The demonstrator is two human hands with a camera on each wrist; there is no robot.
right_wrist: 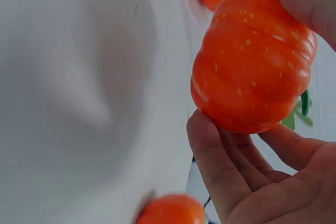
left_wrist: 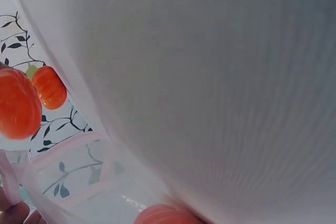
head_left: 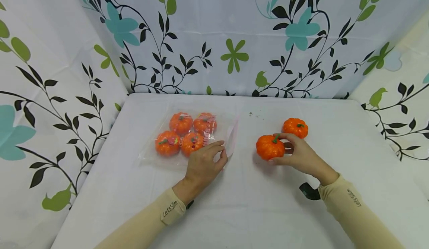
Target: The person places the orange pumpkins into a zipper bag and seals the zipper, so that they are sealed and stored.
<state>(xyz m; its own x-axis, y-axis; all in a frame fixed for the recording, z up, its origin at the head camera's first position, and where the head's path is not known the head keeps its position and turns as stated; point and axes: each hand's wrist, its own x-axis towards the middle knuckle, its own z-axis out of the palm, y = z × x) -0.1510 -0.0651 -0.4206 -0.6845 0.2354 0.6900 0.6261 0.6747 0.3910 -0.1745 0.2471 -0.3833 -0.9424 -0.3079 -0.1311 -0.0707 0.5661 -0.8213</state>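
My right hand (head_left: 303, 155) grips a small orange pumpkin (head_left: 268, 148) with a green stem, thumb on one side and fingers on the other. In the right wrist view this pumpkin (right_wrist: 252, 61) is held over the white table. A second orange pumpkin (head_left: 295, 127) sits just behind that hand. To the left lies a clear zip bag (head_left: 151, 155) with several pumpkins inside. My left hand (head_left: 204, 165) pinches the bag near its open right end, where a pinkish strip (head_left: 232, 135) runs. In the left wrist view, fingertips (left_wrist: 16, 214) touch the bag's pink edge (left_wrist: 73, 142).
The white table (head_left: 248, 211) is backed and flanked by a curtain (head_left: 207, 25) printed with leaves and flowers. Small dark specks (head_left: 251, 113) mark the cloth behind the bag's opening. A black device (head_left: 310, 191) sticks out at my right wrist.
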